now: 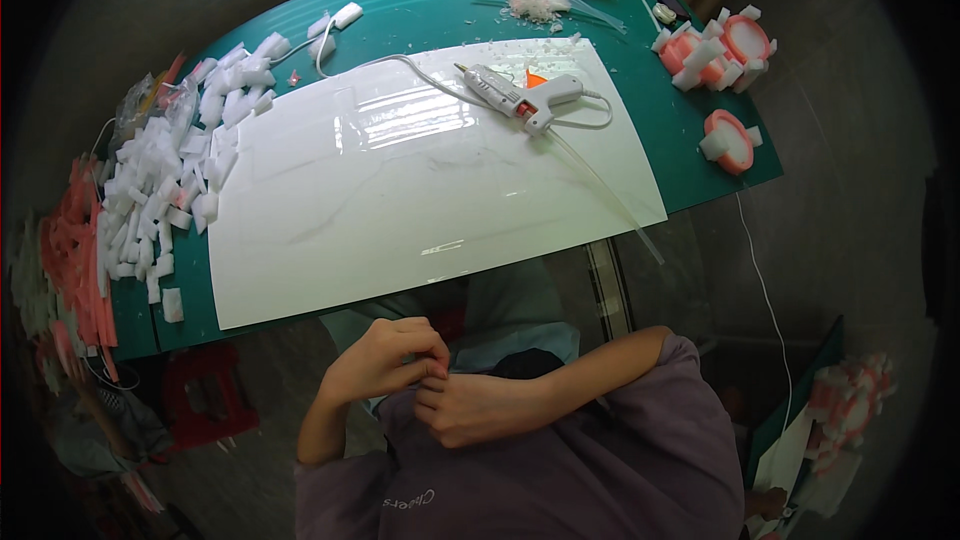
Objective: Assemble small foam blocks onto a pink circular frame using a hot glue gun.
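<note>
Both hands, left hand [385,360] and right hand [480,408], are held pinched together off the bench [420,10], nothing visibly gripped; glue gun [520,92] untouched, foam pieces [170,180] unassembled.

Green table [690,155], white sheet [420,175], glue gun [520,95], heaped white blocks [165,185], probably foam

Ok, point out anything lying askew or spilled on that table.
A clear glue stick trails from the glue gun and overhangs the table's front edge. White crumbs lie scattered near the far edge. Both hands, left and right, are off the table.
</note>
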`<state>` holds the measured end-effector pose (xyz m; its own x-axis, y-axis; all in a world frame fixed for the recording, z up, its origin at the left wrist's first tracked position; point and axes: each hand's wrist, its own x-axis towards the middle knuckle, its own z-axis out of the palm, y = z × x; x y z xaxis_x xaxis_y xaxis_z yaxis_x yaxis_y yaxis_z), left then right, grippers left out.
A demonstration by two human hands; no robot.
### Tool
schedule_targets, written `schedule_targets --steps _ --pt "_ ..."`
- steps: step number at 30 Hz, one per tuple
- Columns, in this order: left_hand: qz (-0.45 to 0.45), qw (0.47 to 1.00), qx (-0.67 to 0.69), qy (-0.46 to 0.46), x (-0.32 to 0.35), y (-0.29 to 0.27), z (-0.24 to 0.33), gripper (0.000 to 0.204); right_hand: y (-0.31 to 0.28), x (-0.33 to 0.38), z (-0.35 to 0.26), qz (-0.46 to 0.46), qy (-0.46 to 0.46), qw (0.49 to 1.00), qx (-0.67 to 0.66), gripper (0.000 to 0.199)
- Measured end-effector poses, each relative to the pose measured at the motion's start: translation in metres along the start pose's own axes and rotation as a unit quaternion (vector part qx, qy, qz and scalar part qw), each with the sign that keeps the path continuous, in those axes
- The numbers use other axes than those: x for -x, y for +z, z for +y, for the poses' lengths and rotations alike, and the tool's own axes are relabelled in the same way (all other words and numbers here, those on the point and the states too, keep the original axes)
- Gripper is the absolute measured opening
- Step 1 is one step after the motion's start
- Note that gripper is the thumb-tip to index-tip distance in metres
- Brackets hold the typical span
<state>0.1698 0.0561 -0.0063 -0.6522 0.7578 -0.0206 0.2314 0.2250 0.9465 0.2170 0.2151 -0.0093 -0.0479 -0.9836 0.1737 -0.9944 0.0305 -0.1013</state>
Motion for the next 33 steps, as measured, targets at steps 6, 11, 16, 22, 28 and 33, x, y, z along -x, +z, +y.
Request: schedule_targets --steps 6,11,16,22,28,33 --pt "0.196 0.979 -0.057 0.027 0.005 0.002 -0.002 0.004 0.0 0.001 0.016 0.067 0.031 0.997 -0.028 0.013" --pt "0.295 0.955 -0.029 -0.031 0.013 -0.003 -0.003 0.004 -0.014 0.005 0.035 0.092 0.145 0.985 0.034 0.018" --pt "0.42 0.905 0.067 -0.017 0.022 -0.013 0.003 0.007 -0.027 0.01 0.041 0.128 0.144 0.981 -0.011 0.025" --pt "0.446 0.885 0.125 0.043 0.023 -0.015 0.01 0.011 -0.032 0.011 0.043 0.195 0.11 0.961 -0.162 0.03" --pt "0.364 0.928 0.047 -0.069 0.014 -0.011 0.025 0.01 -0.028 0.009 0.043 0.244 0.112 0.918 -0.292 0.035" --pt "0.178 0.974 0.13 -0.057 0.003 -0.02 -0.001 0.013 -0.026 0.01 0.044 0.279 0.123 0.869 -0.39 0.039"
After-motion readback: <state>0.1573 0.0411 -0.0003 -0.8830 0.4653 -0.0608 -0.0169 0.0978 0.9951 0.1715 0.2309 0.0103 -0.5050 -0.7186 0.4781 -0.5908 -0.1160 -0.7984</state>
